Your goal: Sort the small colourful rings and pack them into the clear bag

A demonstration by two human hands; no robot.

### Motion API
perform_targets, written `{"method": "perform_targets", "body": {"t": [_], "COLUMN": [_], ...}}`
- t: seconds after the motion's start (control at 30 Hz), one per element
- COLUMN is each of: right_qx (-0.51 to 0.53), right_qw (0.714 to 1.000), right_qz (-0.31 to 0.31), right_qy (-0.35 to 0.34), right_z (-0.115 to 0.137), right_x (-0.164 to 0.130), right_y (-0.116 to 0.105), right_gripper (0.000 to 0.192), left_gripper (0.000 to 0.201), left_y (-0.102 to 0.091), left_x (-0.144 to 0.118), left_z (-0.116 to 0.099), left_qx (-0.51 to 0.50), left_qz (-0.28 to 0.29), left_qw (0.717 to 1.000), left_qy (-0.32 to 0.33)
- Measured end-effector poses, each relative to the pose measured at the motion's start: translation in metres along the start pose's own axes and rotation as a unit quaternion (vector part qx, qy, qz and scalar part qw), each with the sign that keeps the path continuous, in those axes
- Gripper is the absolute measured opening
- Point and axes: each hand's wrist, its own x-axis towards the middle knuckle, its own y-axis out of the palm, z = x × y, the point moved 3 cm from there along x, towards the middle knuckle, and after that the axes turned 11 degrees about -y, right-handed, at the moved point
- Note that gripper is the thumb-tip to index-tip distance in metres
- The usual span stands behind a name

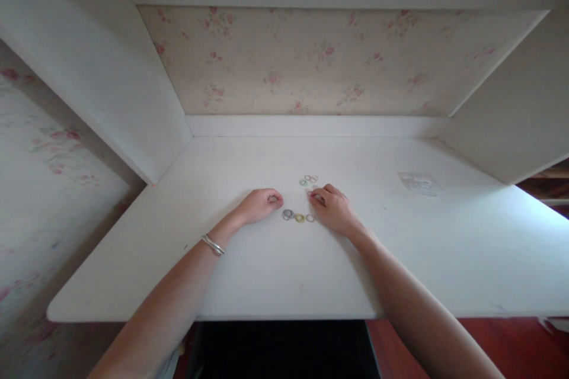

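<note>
Both my hands rest on a white desk. My left hand is curled, its fingertips pinched on what looks like a small ring. My right hand lies with fingers bent, its tips touching a small ring at the desk surface. Between the hands lie three small coloured rings in a row: greyish, yellow and pale. A second small cluster of rings lies just beyond the right hand's fingertips. A silver bracelet sits on my left wrist.
A clear plastic bag lies on the desk to the right. White side panels stand at left and right, a floral-papered wall at the back. The desk's front edge runs below my forearms, above a dark gap.
</note>
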Motion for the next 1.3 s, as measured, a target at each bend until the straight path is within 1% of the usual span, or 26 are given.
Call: {"method": "perform_targets", "body": {"t": [0.17, 0.3, 0.37, 0.43, 0.5, 0.53, 0.73, 0.83, 1.07, 1.3], "right_qx": [0.000, -0.024, -0.033, -0.036, -0.037, -0.038, -0.041, -0.039, -0.047, -0.047], "right_qw": [1.000, 0.999, 0.999, 0.999, 0.999, 0.999, 0.999, 0.999, 0.998, 0.998], "right_qz": [0.011, 0.031, 0.035, 0.036, 0.036, 0.036, 0.030, 0.030, 0.037, 0.041], "right_qy": [-0.017, -0.009, -0.003, -0.001, -0.001, -0.001, -0.003, -0.003, 0.003, -0.002], "right_z": [-0.003, -0.004, -0.003, -0.001, 0.000, 0.001, 0.002, 0.002, 0.003, 0.003], "right_x": [0.000, 0.001, 0.000, 0.000, -0.001, -0.002, -0.004, -0.005, -0.004, -0.005], "right_y": [-0.002, -0.002, -0.002, -0.002, -0.003, -0.003, -0.005, -0.005, -0.004, -0.005], "right_gripper": [0.024, 0.025, 0.025, 0.024, 0.024, 0.024, 0.024, 0.024, 0.026, 0.025], "left_gripper": [0.023, 0.025, 0.027, 0.032, 0.039, 0.041, 0.042, 0.040, 0.034, 0.030], "left_y": [0.002, 0.001, 0.000, -0.001, -0.001, -0.001, 0.005, 0.007, 0.007, 0.006], "left_x": [0.000, -0.002, -0.005, -0.010, -0.014, -0.016, -0.024, -0.025, -0.024, -0.022], "left_z": [0.004, 0.003, 0.000, -0.003, -0.007, -0.009, -0.019, -0.020, -0.017, -0.016], "left_qx": [0.009, 0.007, 0.008, 0.016, 0.036, 0.052, 0.169, 0.205, 0.204, 0.192], "left_qz": [-0.010, -0.006, 0.009, 0.039, 0.067, 0.071, 0.032, 0.020, 0.001, -0.002], "left_qw": [1.000, 1.000, 1.000, 0.999, 0.997, 0.996, 0.982, 0.975, 0.975, 0.977], "left_qy": [-0.006, -0.003, 0.008, 0.021, 0.030, 0.034, 0.077, 0.082, 0.084, 0.088]}}
